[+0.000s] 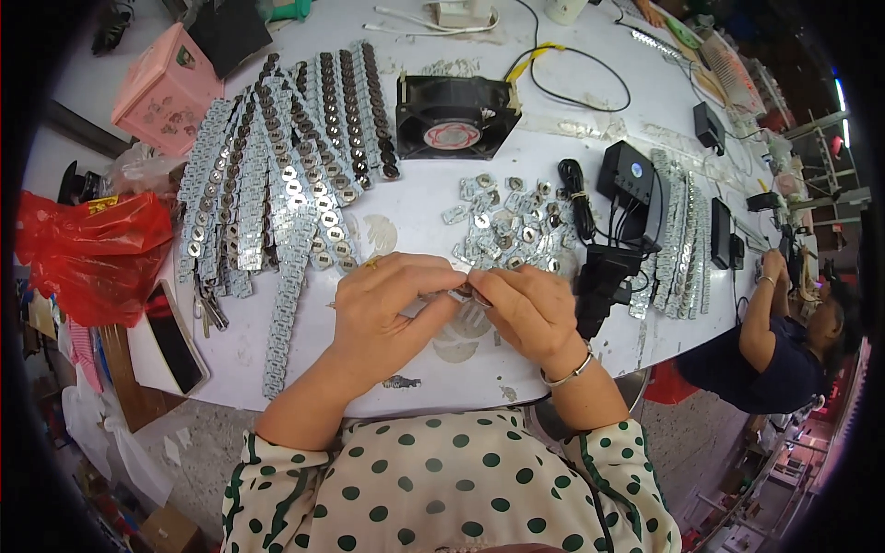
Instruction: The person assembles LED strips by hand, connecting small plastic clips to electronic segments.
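My left hand [387, 309] and my right hand [530, 309] meet over the near middle of the white table. Both are closed in a pinch on a small metal piece [474, 295], mostly hidden by the fingers. It resembles the loose pieces beyond, though its exact kind is too small to tell. Just past my right hand lies a scattered pile of small silvery metal pieces [516, 226], some with round discs. To the left of my left hand, long strips of linked metal pieces [267, 175] lie side by side, one reaching toward the table's near edge.
A black cooling fan [458, 115] stands beyond the pile. Black power adapters [627, 180] and a coiled cable [577, 198] sit at right, beside more metal strips [682, 240]. At left are a pink box [166, 92], red plastic bag [97, 249] and phone [175, 341]. Another person [774, 332] works at far right.
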